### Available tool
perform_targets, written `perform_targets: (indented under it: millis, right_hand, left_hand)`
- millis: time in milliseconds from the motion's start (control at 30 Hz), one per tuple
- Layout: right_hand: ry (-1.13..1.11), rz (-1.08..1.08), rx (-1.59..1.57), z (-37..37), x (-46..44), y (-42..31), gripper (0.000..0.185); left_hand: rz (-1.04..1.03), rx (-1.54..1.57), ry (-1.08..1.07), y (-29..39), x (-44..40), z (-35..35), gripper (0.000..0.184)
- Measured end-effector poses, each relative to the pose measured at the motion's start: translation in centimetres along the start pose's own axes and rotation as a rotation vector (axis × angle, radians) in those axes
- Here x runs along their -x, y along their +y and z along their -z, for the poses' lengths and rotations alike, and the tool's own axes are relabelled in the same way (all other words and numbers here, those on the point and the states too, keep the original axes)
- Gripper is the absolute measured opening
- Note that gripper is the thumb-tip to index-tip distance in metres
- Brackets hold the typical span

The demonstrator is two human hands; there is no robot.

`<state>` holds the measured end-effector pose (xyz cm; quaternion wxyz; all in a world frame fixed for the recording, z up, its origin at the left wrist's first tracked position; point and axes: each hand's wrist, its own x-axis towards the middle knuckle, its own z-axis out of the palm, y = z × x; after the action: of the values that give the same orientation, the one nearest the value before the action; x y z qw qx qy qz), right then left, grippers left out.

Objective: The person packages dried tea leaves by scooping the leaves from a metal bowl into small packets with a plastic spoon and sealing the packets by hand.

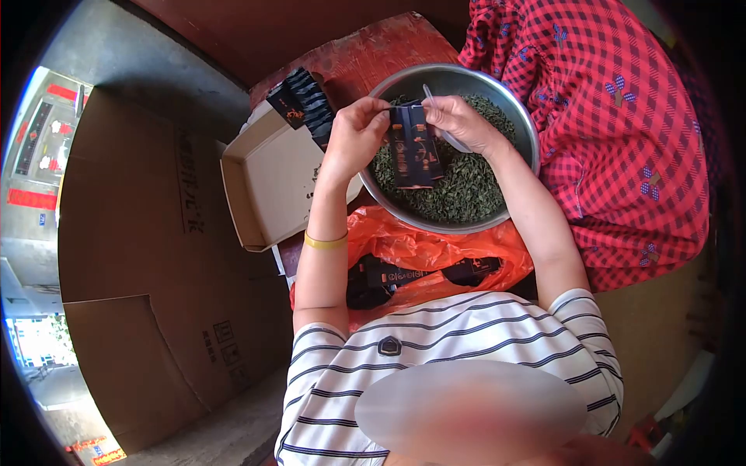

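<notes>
Over a wide metal basin (531, 128) of dried green leaves (474, 186), a black packet with orange print (414, 151) hangs upright. My left hand (359, 130) pinches the packet's upper left edge between thumb and fingers. At the packet's upper right edge, my right hand (464, 123) is closed around a spoon (457, 143), whose handle tip sticks up above the fingers and whose lower end points down toward the leaves. The right thumb and fingertips are at the packet's edge; whether they grip it is partly hidden. The inside of the packet cannot be seen.
Left of the basin is a shallow cardboard box (268, 182), with a row of black packets (307, 101) at its far end. An orange plastic bag (497, 268) holding more black packets lies nearer me. A red checked cloth (614, 147) is at right, a large carton (132, 233) at left.
</notes>
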<state>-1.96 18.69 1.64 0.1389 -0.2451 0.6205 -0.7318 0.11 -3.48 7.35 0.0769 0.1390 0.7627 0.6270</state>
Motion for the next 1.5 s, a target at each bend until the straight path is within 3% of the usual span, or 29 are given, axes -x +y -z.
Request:
perform_targets:
  millis: [167, 233, 267, 367, 467, 667, 800, 867, 1000, 1067, 1200, 1267, 1300, 1400, 1433, 1500]
  right_hand:
    - [0.089, 0.068, 0.068, 0.3, 0.1, -0.3, 0.033]
    - [0.146, 0.123, 0.102, 0.1, 0.0, -0.2, 0.031]
    - [0.218, 0.150, 0.120, 0.1, -0.1, -0.1, 0.030]
    - [0.319, 0.177, 0.124, -0.1, 0.0, -0.2, 0.028]
    - [0.341, 0.198, 0.079, -0.8, -0.2, -0.2, 0.026]
    - [0.243, 0.100, 0.147, -1.1, -0.1, -0.3, 0.032]
    - [0.542, 0.064, 0.094, -0.5, -0.1, -1.2, 0.056]
    - [0.681, 0.012, 0.066, 0.6, -0.1, -1.2, 0.059]
    - [0.735, 0.044, 0.146, 1.2, -0.1, -1.1, 0.059]
    - [0.667, 0.075, 0.455, 2.5, -0.4, 0.7, 0.058]
    - [0.597, -0.013, 0.724, 1.5, -0.2, 1.0, 0.048]
    - [0.605, 0.003, 0.728, 1.7, -0.5, 2.2, 0.044]
    - [0.612, 0.016, 0.733, 1.7, -0.6, 2.2, 0.040]
    - [0.540, -0.063, 0.764, 1.7, -0.3, 1.7, 0.035]
    - [0.540, -0.058, 0.765, 1.5, -0.3, 1.6, 0.035]
    - [0.642, 0.087, 0.468, 1.2, -0.4, 1.3, 0.034]
  left_hand:
    - [-0.115, -0.077, 0.112, -1.0, -0.9, -1.2, 0.019]
    - [-0.219, 0.002, 0.288, -0.5, -0.9, -2.2, 0.028]
    - [-0.222, 0.012, 0.277, -0.5, -0.8, -2.5, 0.046]
    - [-0.326, -0.276, 0.324, -1.6, -0.5, -3.4, 0.077]
    - [-0.498, -0.711, 0.393, -1.2, 0.3, -4.1, 0.092]
    - [-0.409, -0.782, 0.362, -1.8, 0.6, -4.0, 0.085]
    - [-0.459, -0.779, 0.334, -0.9, 1.8, -3.4, 0.080]
    - [-0.465, -0.781, 0.185, 0.4, 3.7, -3.3, 0.076]
    - [-0.366, -0.773, -0.215, 0.8, 6.6, -5.0, 0.072]
    - [-0.319, -0.838, -0.264, 0.3, 7.3, -6.3, 0.068]
    - [-0.370, -0.754, -0.276, -0.4, 7.3, -6.0, 0.075]
    - [-0.443, -0.657, -0.202, -0.6, 6.6, -4.7, 0.072]
    - [-0.356, -0.551, -0.183, -0.1, 6.1, -4.1, 0.072]
    - [-0.373, -0.530, 0.024, -0.9, 4.1, -2.9, 0.070]
    - [-0.368, -0.521, 0.096, -1.8, 3.2, -2.7, 0.070]
    - [-0.322, -0.500, 0.228, -3.6, 1.7, -2.7, 0.068]
